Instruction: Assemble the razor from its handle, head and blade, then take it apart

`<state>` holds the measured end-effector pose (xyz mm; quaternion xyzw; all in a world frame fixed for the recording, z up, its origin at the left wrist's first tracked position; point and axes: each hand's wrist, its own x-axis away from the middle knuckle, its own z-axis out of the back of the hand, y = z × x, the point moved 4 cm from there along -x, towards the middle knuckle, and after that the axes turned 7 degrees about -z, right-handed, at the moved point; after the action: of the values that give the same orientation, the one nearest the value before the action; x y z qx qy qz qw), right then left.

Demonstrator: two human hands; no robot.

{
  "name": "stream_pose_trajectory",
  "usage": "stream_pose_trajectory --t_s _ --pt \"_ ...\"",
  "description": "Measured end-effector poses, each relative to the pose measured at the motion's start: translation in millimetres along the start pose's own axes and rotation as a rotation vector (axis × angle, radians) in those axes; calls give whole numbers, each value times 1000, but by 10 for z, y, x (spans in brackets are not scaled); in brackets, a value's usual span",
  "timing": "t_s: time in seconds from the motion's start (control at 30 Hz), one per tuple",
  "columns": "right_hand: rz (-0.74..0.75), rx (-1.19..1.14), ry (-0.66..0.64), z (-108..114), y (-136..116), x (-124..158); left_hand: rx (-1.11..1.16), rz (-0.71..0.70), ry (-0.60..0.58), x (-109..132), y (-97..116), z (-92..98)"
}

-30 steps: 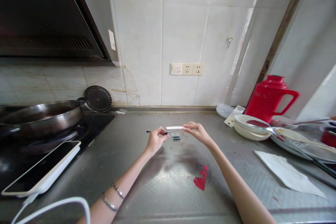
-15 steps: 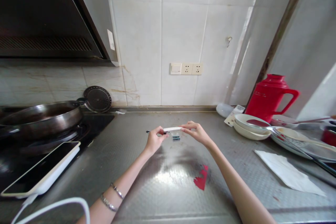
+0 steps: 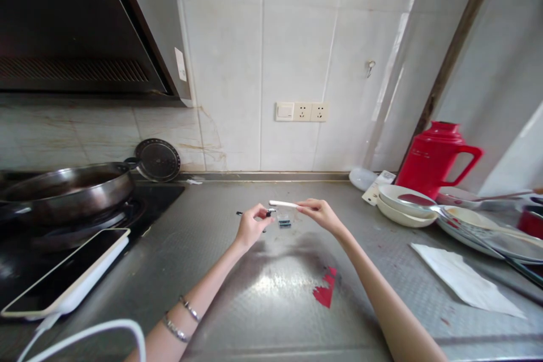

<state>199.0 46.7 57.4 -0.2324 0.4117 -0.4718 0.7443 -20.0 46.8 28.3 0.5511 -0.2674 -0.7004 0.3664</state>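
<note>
My right hand (image 3: 319, 215) pinches one end of a slim white stick (image 3: 282, 203), which points left above the metal counter. My left hand (image 3: 249, 227) is closed, thumb against fingers, on a small black piece (image 3: 270, 212) whose kind I cannot make out. A gap separates this piece from the stick. Just beyond and between my hands lies a little clear case (image 3: 284, 221) with dark strips in it. Another small dark bit (image 3: 240, 213) shows left of my left fingers; whether it belongs to the held piece I cannot tell.
A torn red scrap (image 3: 326, 289) lies on the counter (image 3: 271, 328) between my forearms. To the left are a phone (image 3: 68, 271) with a white cable and a pan (image 3: 72, 195) on the stove. On the right stand bowls (image 3: 403, 212), a red thermos (image 3: 436, 161) and a white tissue (image 3: 464, 277).
The white stick has come away from my left fingers and now sits slightly higher and to the right, in my right hand alone. The small black piece shows more clearly in my left hand.
</note>
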Motion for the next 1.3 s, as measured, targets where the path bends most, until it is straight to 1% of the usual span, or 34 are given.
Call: stream_pose_trajectory --t_s 0.07,0.13,0.23,0.27,0.33,0.43,0.5,0.57,0.7,0.77,0.87,0.93,1.03,1.13,1.23,1.3 --pt "-39 -57 5 -5 20 -5 10 -6 4 5 22 -3" --pt "-104 -150 42 -31 23 -12 59 11 17 14 23 -8" --pt "-223 -349 127 -135 -16 6 172 82 28 35 -31 -31" --pt "-255 -434 135 -194 -49 24 202 113 26 42 -57 -41" --pt "-322 -611 106 -337 -140 79 219 160 28 52 -98 -53" --pt "-458 -832 9 -544 -310 203 153 167 93 57 -109 -22" --pt "-538 -949 -31 -629 -422 292 115 146 137 62 -89 8" --pt "-571 -1043 -43 -677 -521 371 122 136 149 70 -72 24" --pt "-608 -1138 -50 -817 -659 561 179 123 176 94 -66 42" --pt "-649 -1162 -58 -935 -709 685 176 110 189 102 -60 46" --pt "-678 -1207 -31 -1062 -764 823 152 93 199 108 -35 43" --pt "-672 -1243 5 -1072 -776 835 148 90 199 112 -15 30" --pt "-653 -1294 51 -1028 -770 777 147 95 183 125 5 -1" --pt "-670 -1326 37 -1050 -783 785 137 79 169 133 17 -14" --pt "-690 -1343 10 -1122 -822 884 138 69 184 130 13 7" --pt "-693 -1350 19 -1137 -833 917 141 67 192 127 10 17"
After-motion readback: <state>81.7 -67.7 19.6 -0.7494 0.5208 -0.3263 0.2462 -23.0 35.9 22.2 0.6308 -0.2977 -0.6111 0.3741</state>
